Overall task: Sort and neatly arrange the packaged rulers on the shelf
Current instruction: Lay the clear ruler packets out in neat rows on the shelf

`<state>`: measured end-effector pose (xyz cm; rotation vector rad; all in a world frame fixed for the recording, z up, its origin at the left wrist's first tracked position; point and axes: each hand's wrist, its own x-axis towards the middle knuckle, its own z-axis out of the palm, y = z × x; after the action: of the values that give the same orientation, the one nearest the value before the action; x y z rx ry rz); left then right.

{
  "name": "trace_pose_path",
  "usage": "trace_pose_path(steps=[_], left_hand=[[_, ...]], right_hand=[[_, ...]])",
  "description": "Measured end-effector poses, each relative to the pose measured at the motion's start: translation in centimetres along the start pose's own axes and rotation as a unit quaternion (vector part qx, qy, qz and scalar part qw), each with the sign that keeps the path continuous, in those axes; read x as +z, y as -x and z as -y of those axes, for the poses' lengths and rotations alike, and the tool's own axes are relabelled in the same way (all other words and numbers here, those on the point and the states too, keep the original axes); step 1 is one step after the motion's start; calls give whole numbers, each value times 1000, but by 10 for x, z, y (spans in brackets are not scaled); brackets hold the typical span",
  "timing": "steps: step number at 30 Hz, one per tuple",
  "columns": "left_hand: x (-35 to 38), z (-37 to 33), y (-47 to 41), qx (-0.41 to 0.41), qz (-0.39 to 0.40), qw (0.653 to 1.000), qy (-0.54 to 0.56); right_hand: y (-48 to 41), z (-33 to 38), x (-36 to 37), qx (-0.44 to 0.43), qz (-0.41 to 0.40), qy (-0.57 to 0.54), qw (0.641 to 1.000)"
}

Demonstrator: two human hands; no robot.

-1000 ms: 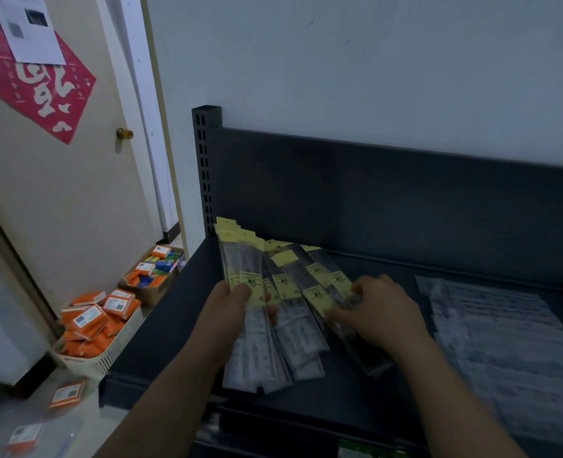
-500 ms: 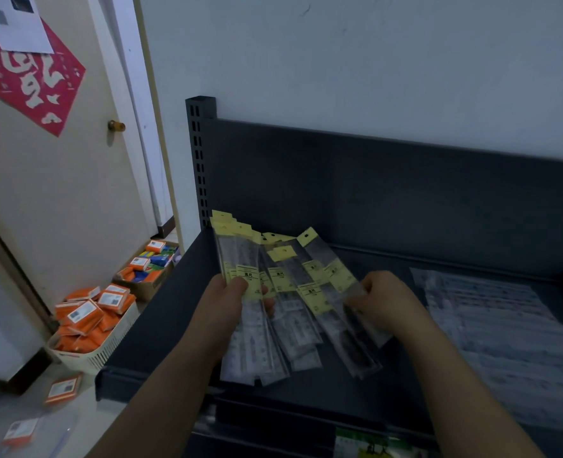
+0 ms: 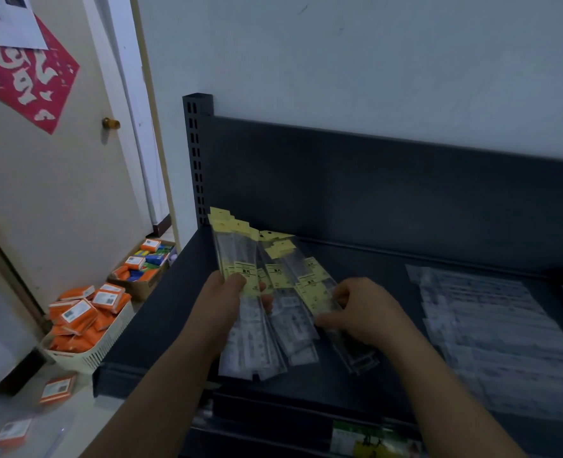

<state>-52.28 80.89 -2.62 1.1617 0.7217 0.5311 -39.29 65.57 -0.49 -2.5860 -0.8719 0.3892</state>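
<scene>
Several packaged rulers (image 3: 240,256) in clear sleeves with yellow header cards fan out over the left part of the dark shelf (image 3: 161,312). My left hand (image 3: 222,305) grips the left bundle of them, thumb on a yellow label. My right hand (image 3: 361,312) pinches the right-hand rulers (image 3: 310,279), which lean toward the left bundle. The lower ends of the packs spread out below my hands.
A flat layer of clear packaged items (image 3: 491,328) covers the shelf's right part. Left of the shelf, on the floor, stand a white basket of orange packs (image 3: 85,328) and a cardboard box of coloured packs (image 3: 144,266). A door (image 3: 58,193) is behind them.
My right hand has pushed its rulers leftward, closing the fan toward the bundle in my left hand. The rulers stand more upright and closer together than before.
</scene>
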Motion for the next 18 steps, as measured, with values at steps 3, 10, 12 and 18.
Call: trace_pose_path(steps=[3, 10, 12, 18], left_hand=[[-1, 1, 0, -5, 0, 1000, 1], [-1, 0, 0, 7, -3, 1000, -3], [-2, 1, 0, 9, -4, 1000, 6], [9, 1, 0, 35, 47, 998, 18]], right_hand=[[2, 4, -2, 3, 20, 4, 1000], [-2, 1, -2, -11, 10, -49, 999], [-3, -4, 0, -14, -3, -141, 990], [5, 2, 0, -6, 93, -524, 847]])
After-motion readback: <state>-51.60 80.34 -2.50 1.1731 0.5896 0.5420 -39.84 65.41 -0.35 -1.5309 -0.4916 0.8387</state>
